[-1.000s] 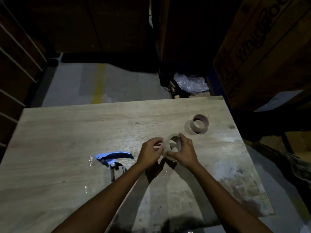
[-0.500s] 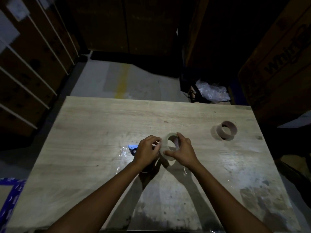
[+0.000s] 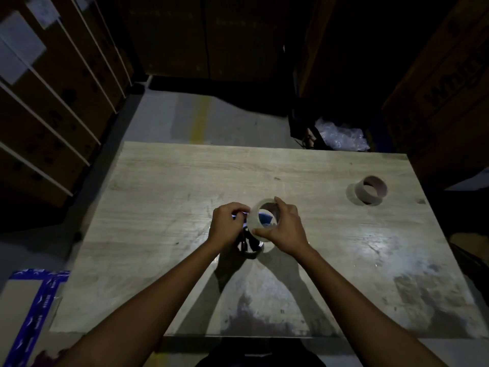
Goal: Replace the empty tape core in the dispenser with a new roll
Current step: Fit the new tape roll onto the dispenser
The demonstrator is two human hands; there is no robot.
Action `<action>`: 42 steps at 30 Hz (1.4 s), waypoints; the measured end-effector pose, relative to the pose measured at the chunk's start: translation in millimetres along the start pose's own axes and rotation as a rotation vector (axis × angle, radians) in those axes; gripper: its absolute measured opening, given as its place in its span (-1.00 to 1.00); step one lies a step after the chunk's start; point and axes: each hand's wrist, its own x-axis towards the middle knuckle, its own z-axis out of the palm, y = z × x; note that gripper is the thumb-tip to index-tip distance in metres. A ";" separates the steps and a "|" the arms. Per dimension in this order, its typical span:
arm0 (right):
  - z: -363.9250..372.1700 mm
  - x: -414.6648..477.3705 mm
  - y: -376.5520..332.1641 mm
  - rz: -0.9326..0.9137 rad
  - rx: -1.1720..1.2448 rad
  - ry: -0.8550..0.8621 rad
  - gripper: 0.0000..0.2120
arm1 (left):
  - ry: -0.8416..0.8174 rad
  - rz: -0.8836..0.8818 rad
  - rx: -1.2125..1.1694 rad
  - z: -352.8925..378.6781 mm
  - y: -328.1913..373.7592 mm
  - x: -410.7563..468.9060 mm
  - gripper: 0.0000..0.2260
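Note:
My right hand (image 3: pixel 287 227) grips a pale new roll of tape (image 3: pixel 255 221), held on edge above the middle of the wooden table (image 3: pixel 164 197). My left hand (image 3: pixel 226 225) is pinched at the roll's left side, fingertips closed on what looks like the tape's loose end. The blue tape dispenser (image 3: pixel 266 218) lies on the table under the hands; only a blue patch shows through the roll's hole and a dark part (image 3: pixel 250 247) below the hands. The empty brown tape core (image 3: pixel 371 190) stands on the table's far right, apart from both hands.
Stacked cardboard boxes (image 3: pixel 47 102) line the left side and a large printed box (image 3: pixel 449 96) stands at the right. A crumpled clear plastic bag (image 3: pixel 338 136) lies beyond the table's far edge. A flat carton with blue tape (image 3: pixel 34 305) lies on the floor at the lower left.
The head camera has swung left and the view shifted, so the dispenser that lay in plain sight to the left is now hidden under the hands. Both hands remain on the roll.

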 end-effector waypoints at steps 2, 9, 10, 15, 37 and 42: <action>8.9 -8.0 -2.9 0.002 -0.011 0.009 0.02 | 0.008 -0.042 -0.071 -4.0 -8.3 -4.6 -0.70; 34.4 -27.9 -9.5 -0.024 -0.086 0.023 -0.04 | 0.050 -0.136 -0.163 -12.2 -30.0 -28.8 -0.80; 37.3 -29.6 -10.6 -0.028 -0.105 0.027 -0.05 | 0.058 -0.138 -0.165 -12.9 -31.6 -31.1 -0.81; 50.5 -34.5 -15.4 -0.049 -0.209 0.048 -0.05 | 0.085 -0.174 -0.213 -13.8 -35.2 -40.0 -0.84; 76.3 -25.7 -1.7 -0.024 -0.339 0.067 0.01 | 0.036 -0.186 -0.135 -5.3 -50.5 -40.3 -0.93; 76.7 -22.2 -2.1 -0.027 -0.339 0.069 0.00 | 0.048 -0.196 -0.131 -2.1 -52.3 -38.0 -0.91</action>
